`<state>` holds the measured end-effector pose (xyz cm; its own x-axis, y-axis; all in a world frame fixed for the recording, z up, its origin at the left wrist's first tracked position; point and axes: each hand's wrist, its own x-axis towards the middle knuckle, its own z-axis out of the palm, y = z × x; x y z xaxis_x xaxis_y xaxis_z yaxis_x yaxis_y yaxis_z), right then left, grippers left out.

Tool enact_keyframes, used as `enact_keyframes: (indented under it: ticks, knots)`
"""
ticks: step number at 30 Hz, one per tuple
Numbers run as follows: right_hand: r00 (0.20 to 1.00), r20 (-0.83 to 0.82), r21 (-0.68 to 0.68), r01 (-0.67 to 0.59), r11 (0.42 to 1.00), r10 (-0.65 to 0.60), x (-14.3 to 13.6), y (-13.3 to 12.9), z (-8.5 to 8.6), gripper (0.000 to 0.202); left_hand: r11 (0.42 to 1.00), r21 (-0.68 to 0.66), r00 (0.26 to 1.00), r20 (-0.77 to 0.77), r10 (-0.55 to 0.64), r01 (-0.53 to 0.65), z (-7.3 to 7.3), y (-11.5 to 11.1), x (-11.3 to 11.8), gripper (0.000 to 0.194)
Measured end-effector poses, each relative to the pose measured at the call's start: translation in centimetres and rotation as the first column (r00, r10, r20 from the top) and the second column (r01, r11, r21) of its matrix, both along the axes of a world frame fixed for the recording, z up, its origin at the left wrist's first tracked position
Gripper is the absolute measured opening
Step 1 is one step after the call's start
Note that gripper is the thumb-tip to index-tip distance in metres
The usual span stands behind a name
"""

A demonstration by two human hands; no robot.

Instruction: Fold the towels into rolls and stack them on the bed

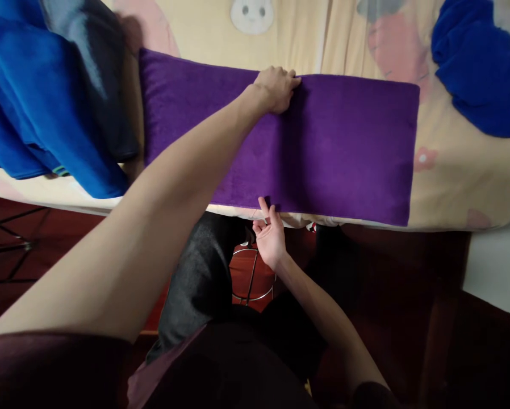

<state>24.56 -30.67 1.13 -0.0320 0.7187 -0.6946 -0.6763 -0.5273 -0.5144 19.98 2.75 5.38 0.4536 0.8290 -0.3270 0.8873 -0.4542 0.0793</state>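
Observation:
A purple towel (348, 147) with a soft, velvety surface lies flat in a long rectangle along the near side of the bed. My left hand (277, 89) reaches across it to the middle of its far edge. Its fingers are curled closed at that edge, and the fingertips are partly hidden. Opposite, my right hand (270, 234) is at the near edge, palm turned up. Its index finger and thumb are stretched out and apart over the border of the towel, while the other fingers are bent.
The bed sheet (463, 182) is pale yellow with printed figures. Blue clothing (37, 85) and a dark grey garment (95, 68) are heaped at the left. Another blue cloth (480, 68) lies crumpled at the right. Beneath the bed's edge stands a wire rack (14, 244).

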Motion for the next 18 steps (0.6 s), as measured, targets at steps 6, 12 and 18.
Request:
enact_keyframes:
  ticks: [6,12,18]
  knots:
    - [0.998,-0.032,-0.030,0.053,0.998,-0.054,-0.4,0.0,-0.3,0.034,0.993,0.034,0.993,0.039,0.112,-0.113,1.4,2.9,0.4,0.046]
    - [0.996,-0.055,-0.026,0.062,0.998,-0.063,-0.3,-0.1,-1.1,0.040,0.986,0.042,0.986,0.065,0.156,-0.159,1.8,3.8,0.8,0.030]
    - [0.995,-0.070,-0.078,0.067,0.995,-0.072,-0.4,-0.3,-0.4,0.037,0.960,0.026,0.959,0.071,0.275,-0.278,3.2,3.9,1.3,0.026]
